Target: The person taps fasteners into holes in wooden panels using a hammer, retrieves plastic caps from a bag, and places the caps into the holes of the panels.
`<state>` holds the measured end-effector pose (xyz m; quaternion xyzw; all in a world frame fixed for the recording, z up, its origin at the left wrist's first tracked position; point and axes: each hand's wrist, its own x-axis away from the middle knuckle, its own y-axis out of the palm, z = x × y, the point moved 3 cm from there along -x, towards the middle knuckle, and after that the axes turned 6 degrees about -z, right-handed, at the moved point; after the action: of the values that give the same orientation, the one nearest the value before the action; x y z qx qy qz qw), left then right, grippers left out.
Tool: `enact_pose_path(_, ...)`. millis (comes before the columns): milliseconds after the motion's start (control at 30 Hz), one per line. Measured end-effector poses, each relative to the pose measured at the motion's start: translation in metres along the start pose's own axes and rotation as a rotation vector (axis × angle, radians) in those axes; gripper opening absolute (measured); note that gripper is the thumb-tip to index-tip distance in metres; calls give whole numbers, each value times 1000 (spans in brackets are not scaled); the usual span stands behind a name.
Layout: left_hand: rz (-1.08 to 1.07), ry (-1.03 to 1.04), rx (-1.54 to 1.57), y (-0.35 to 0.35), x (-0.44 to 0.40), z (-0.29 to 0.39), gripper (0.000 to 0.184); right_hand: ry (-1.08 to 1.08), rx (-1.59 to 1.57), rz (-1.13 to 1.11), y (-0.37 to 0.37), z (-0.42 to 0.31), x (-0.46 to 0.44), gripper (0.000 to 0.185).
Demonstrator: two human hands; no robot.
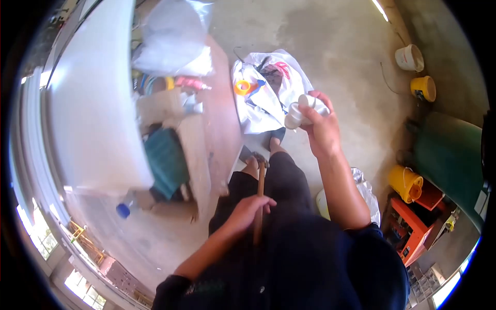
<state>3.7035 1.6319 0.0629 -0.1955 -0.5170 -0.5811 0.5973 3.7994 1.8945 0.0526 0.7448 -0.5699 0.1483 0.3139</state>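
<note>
My left hand [247, 213] is closed around the wooden handle of a hammer [261, 181], whose dark metal head points away from me, above my feet. Held up to the right, my right hand [325, 129] grips a white plastic pipe fitting [295, 117] with rounded open-looking ends; the fingers hide part of it. Just beyond that hand, a white plastic sack [248, 116] lies spread on the floor. On it are an orange tape roll [242, 88], something blue and some dark items that I cannot make out.
To the left stands a bench [222, 93] with a clear plastic bag [173, 41], a cardboard box [194, 150] and a green item [166, 160]. A blue-capped bottle [123, 210] is lower left. Along the right are a white bucket [409, 58], yellow buckets [404, 183] and an orange rack [411, 227].
</note>
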Motion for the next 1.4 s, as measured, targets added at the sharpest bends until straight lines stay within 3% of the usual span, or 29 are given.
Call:
enact_pose_path(267,-136,79,29,8,48,-11,39,16,-155,-250,48,-19,105,44)
enact_pose_path(333,-160,53,-22,11,50,-17,46,50,-122,-318,49,-18,117,46)
enact_pose_path(467,-300,97,128,9,71,-18,46,53,-31,-422,77,-36,158,46)
enact_pose_path(500,-246,120,171,7,92,-10,45,77,0,-483,90,-36,168,46)
enact_pose_path(600,-292,202,91,-14,121,-18,42,163,87,-604,131,-32,207,44)
enact_pose_path(733,-431,279,125,-61,96,-85,40,335,178,-787,199,16,260,42)
enact_pose_path(867,-396,141,266,-120,129,-128,33,490,241,-926,277,72,307,43)
enact_pose_path(1033,-207,266,541,-210,200,-201,37,550,331,-1043,378,165,359,43)
enact_pose_path(1133,-313,416,684,-282,252,-263,35,578,376,-1076,434,222,396,44)
enact_pose_path(1167,-158,473,787,-303,249,-292,38,589,383,-1093,458,242,411,44)
enact_pose_path(1200,79,762,748,-332,262,-317,40,595,375,-1114,480,259,423,44)
enact_pose_path(1267,338,992,860,-360,321,-353,45,613,373,-1127,515,287,444,46)
enact_pose_path(1300,347,936,1045,-375,362,-361,48,590,381,-1160,530,296,451,46)
enact_pose_path(1333,261,1090,1080,-407,376,-388,50,611,383,-1194,553,314,461,45)
enact_pose_path(1367,160,1187,1186,-417,417,-396,39,628,440,-1214,571,325,466,44)
enact_pose_path(1400,374,1204,1326,-429,451,-403,40,592,423,-1201,593,342,481,42)
